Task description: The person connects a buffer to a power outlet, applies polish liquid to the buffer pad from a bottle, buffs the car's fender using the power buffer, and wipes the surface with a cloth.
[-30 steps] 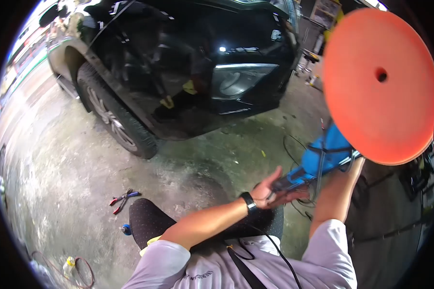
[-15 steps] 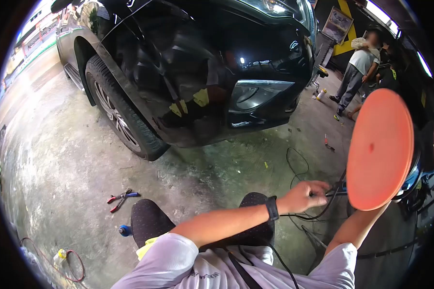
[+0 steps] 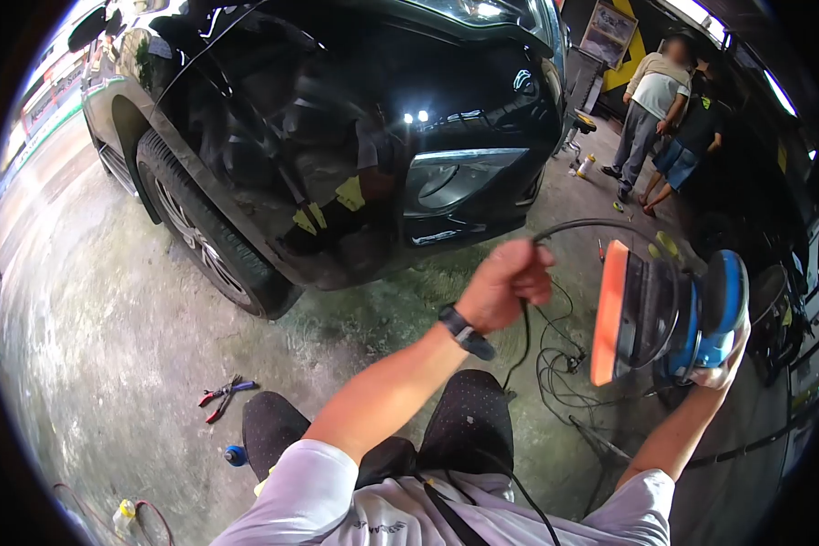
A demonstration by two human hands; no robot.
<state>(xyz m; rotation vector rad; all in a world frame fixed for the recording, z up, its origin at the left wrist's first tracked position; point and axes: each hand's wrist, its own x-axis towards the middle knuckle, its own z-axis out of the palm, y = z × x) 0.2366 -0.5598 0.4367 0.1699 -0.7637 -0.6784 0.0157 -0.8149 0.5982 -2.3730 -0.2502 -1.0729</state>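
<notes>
My right hand (image 3: 721,366) grips a blue and black electric polisher (image 3: 696,318) off to the right, its fingers partly hidden by the tool. The polisher's orange foam pad (image 3: 608,314) faces left, seen nearly edge-on. Out in front, my left hand (image 3: 511,280), with a dark watch on the wrist, is closed round the black power cord (image 3: 601,223), which arcs over towards the polisher and also hangs down below the hand. Beyond my left hand stands the glossy black front bumper (image 3: 364,191) of a car; neither hand touches it.
Cord coils (image 3: 560,373) lie on the concrete floor below the polisher. Pliers (image 3: 226,393) and a blue-capped bottle (image 3: 235,455) are left of my knees. The front wheel (image 3: 196,227) stands at left. Two people (image 3: 655,100) are at the back right.
The polisher has turned, so its pad shows edge-on rather than face-on, and sits further left and lower. My left hand has moved up and left with the cord.
</notes>
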